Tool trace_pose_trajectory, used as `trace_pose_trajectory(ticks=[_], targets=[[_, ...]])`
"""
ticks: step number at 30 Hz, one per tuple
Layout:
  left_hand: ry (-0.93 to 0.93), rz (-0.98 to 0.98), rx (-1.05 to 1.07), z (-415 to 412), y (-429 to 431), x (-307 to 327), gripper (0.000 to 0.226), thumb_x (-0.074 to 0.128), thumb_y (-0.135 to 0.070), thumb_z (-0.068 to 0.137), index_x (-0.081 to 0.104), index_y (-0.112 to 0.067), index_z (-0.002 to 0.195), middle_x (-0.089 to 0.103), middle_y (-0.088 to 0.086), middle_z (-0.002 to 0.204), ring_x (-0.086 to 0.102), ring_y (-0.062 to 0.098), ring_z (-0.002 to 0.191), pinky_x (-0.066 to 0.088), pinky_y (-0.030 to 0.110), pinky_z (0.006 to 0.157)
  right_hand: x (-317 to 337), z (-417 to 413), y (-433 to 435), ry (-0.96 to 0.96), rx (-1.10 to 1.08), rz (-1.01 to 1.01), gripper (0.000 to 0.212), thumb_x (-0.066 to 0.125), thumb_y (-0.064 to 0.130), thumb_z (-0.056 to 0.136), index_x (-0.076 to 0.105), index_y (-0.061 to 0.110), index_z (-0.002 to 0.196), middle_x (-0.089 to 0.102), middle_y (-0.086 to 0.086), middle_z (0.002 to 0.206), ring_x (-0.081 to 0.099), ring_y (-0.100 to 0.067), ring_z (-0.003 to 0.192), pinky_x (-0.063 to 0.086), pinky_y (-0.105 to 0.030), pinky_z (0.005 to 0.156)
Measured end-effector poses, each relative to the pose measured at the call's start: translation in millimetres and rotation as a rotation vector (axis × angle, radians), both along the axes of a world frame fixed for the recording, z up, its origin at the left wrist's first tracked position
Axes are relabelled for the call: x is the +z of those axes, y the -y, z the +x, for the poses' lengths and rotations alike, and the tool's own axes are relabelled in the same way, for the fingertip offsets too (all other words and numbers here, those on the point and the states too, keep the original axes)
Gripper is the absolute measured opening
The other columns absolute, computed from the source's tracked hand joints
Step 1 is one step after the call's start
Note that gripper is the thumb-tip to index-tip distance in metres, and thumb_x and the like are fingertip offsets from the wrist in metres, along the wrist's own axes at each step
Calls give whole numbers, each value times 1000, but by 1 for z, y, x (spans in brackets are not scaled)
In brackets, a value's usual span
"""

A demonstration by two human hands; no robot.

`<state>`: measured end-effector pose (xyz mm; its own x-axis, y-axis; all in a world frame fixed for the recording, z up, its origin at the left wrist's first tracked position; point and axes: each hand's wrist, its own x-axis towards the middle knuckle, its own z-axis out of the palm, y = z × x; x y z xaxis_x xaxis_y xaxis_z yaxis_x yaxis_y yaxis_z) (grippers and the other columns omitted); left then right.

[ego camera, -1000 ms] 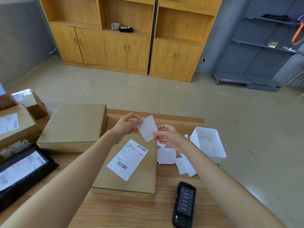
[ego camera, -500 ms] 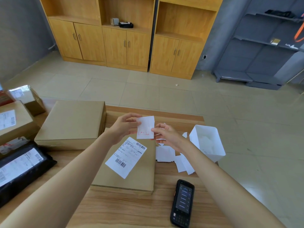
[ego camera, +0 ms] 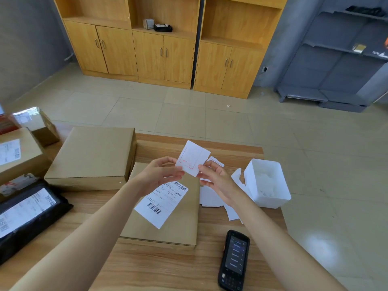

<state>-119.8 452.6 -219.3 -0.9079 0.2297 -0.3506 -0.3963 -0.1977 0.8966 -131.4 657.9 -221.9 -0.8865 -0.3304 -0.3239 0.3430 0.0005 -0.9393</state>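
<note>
Starting at the far left edge, a black poly mailer point(ego camera: 27, 213) lies label-up on the wooden table point(ego camera: 159, 269), apparently parked out of the working area. Next to it sits a large cardboard box point(ego camera: 92, 156), closed and unlabelled on top. Moving in, a flat carton point(ego camera: 184, 223) lies square in front of the person, its shipping label point(ego camera: 161, 203) face up, probably so the barcodes stay readable. Above it, the left hand point(ego camera: 159, 175) pinches the lower left edge of a small white label point(ego camera: 192, 158) between thumb and curled fingers. That label, with red print, is held up in the air over the carton's far end, tilted toward the camera. The right hand point(ego camera: 218, 179) nips its lower right corner with its fingertips. A two-handed pinch like this looks meant for peeling it or lining it up before it goes on. Under the right wrist, loose white slips point(ego camera: 212, 198) are scattered on the table, likely spare labels or peeled backings. A handheld scanner point(ego camera: 234, 259) lies screen-up near the front edge, within easy reach. Last, a white plastic bin point(ego camera: 267, 183) stands at the table's right edge beside the slips.
</note>
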Motion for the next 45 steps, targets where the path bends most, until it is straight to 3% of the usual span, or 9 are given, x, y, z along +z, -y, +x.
trace_pose_trajectory(ticks=[6, 10, 15, 23, 27, 30, 35, 40, 45], targets=[[-41, 27, 11, -4, 3, 7, 8, 62, -7, 88, 59, -8, 95, 70, 11, 100, 67, 20, 89, 56, 27, 86, 3, -1, 1, -58, -73, 182, 18, 64, 37, 90, 67, 20, 84, 70, 7, 96, 64, -7, 89, 46, -19, 75], [-46, -9, -35, -6, 2, 8, 6, 61, -8, 90, 60, -7, 96, 70, 8, 96, 67, 19, 87, 55, 28, 87, 2, -3, 3, -71, -121, 301, 31, 69, 47, 82, 69, 18, 93, 69, -1, 103, 65, -10, 87, 45, -20, 71], [-24, -165, -44, -4, 1, 0, 6, 55, -5, 95, 58, -8, 92, 66, 4, 84, 63, 13, 74, 55, 24, 81, -7, -6, 1, -43, -185, 351, 49, 74, 45, 79, 53, 23, 117, 62, 3, 106, 62, -14, 100, 49, -35, 95], [100, -378, -180, 16, 5, -38, 10, 59, -1, 91, 57, -10, 94, 58, 7, 88, 58, 14, 73, 53, 18, 70, -38, 21, 7, 54, -74, 211, 13, 64, 2, 88, 59, 13, 92, 64, 0, 88, 62, -9, 79, 52, -16, 66], [111, -570, -175, 30, 2, -60, 15, 65, 0, 86, 57, -12, 91, 57, 4, 81, 57, 12, 63, 48, 15, 58, -68, 38, 11, 105, -93, 327, 14, 65, 5, 87, 61, 17, 86, 67, 1, 88, 63, -11, 79, 51, -21, 67], [121, -644, -175, 43, -1, -77, 21, 68, 1, 82, 57, -12, 95, 57, 3, 81, 58, 12, 64, 51, 20, 63, -87, 51, 15, 97, -89, 472, 12, 67, 9, 83, 62, 20, 87, 67, 1, 94, 64, -16, 91, 53, -31, 80], [103, -719, -116, 54, -6, -94, 35, 70, -1, 79, 50, -13, 106, 59, 0, 79, 57, 18, 64, 45, 24, 58, -96, 61, 23, 14, -115, 630, 14, 65, 9, 84, 63, 14, 97, 57, 9, 87, 53, -3, 80, 40, -12, 62], [25, -797, -109, 56, -9, -99, 32, 69, -3, 81, 48, -15, 102, 56, -2, 83, 53, 15, 66, 42, 20, 53, -99, 65, 31, -73, -98, 754, 13, 64, 11, 84, 62, 16, 96, 61, 6, 88, 57, -8, 82, 45, -19, 68], [-55, -909, -90, 62, -17, -108, 34, 65, -5, 83, 44, -15, 107, 53, -4, 85, 54, 16, 79, 42, 23, 63, -102, 71, 36, -193, -101, 876, 12, 61, 12, 86, 61, 13, 98, 61, 6, 87, 58, -12, 84, 47, -23, 68]])
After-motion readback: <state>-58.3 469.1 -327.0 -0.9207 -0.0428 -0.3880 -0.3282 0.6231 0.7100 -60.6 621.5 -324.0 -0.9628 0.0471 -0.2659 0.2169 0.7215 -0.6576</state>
